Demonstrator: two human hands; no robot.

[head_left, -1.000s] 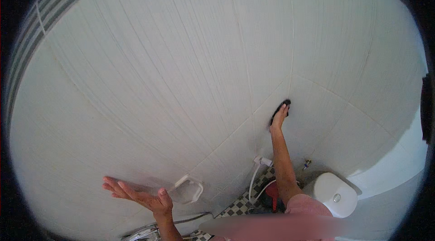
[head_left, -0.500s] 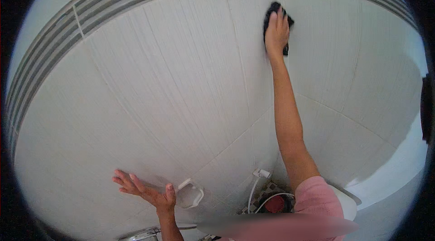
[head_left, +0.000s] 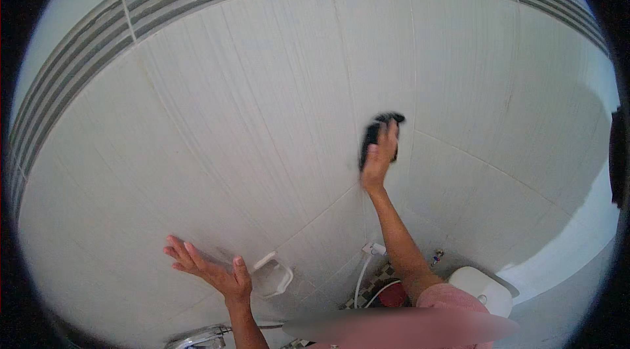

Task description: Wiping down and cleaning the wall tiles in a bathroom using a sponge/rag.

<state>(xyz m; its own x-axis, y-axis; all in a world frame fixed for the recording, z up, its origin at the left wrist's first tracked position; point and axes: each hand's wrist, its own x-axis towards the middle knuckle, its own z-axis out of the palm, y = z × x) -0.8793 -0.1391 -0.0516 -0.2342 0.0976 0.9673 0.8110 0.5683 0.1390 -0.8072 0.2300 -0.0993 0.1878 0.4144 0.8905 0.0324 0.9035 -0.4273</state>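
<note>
1. The dark scrubbing pad lies flat against the white tiled wall, just right of the picture's centre; its long axis runs from about 7 o'clock up to 1 o'clock, the upper end pointing toward 1 o'clock
2. The right hand presses on the pad with the fingers laid close together over it, pinning it to the tile rather than pinching it; the forearm runs down from the hand toward 5 o'clock
3. The left hand, at about 7 o'clock from the pad and well apart from it, is spread open, holds nothing, and is near the wall; whether the palm touches the tile I cannot tell
4. Much of the pad is hidden under the fingers and blurred, so its outline and texture are hard to make out
5. Just beside the left hand at 3 o'clock sits one white soap dish; at the lower edge a chrome tap is cut off
6. Count: one pad, two hands, one white hose, one red bucket partly hidden, one white toilet tank
</note>
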